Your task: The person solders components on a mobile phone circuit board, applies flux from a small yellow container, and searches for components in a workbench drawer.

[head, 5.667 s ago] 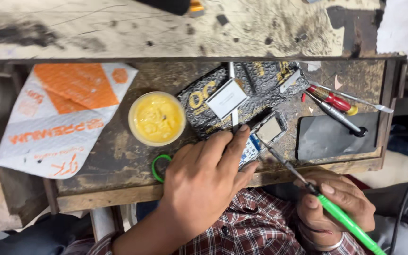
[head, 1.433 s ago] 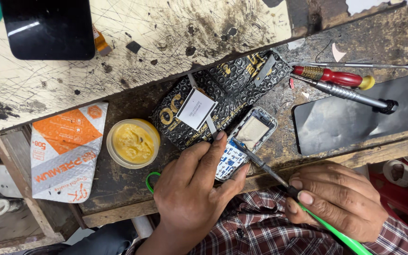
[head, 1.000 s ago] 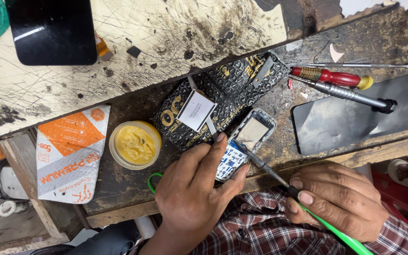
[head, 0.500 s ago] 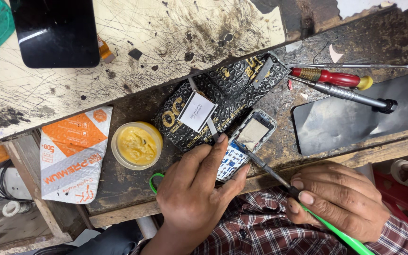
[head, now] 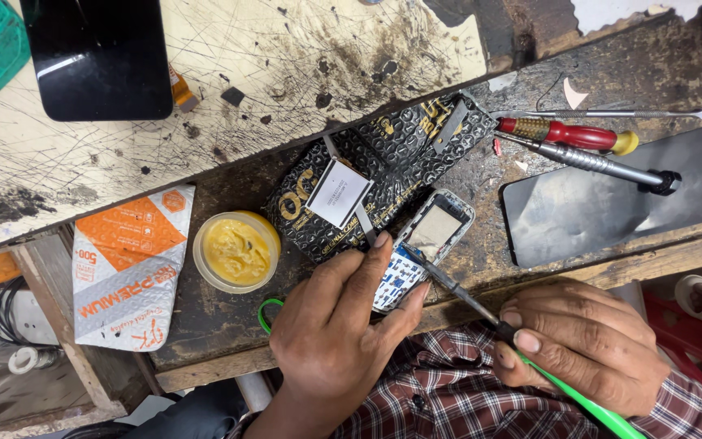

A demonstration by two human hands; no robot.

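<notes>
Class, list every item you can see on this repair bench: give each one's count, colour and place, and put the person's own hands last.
keypad phone: one, white and silver, bench centre, under the left hand
soldering iron: one, green handle, tip on the phone
black bubble pouch: one, black with gold print, behind the phone
small white part: one, on the pouch
paste tub: one, yellow, left of the pouch
packet: one, orange and grey, far left
red screwdriver: one, red handle, upper right
metal screwdriver: one, silver, below the red one
dark plate: one, grey, right
black tablet: one, upper left
left hand: presses the phone
right hand: grips the iron
</notes>
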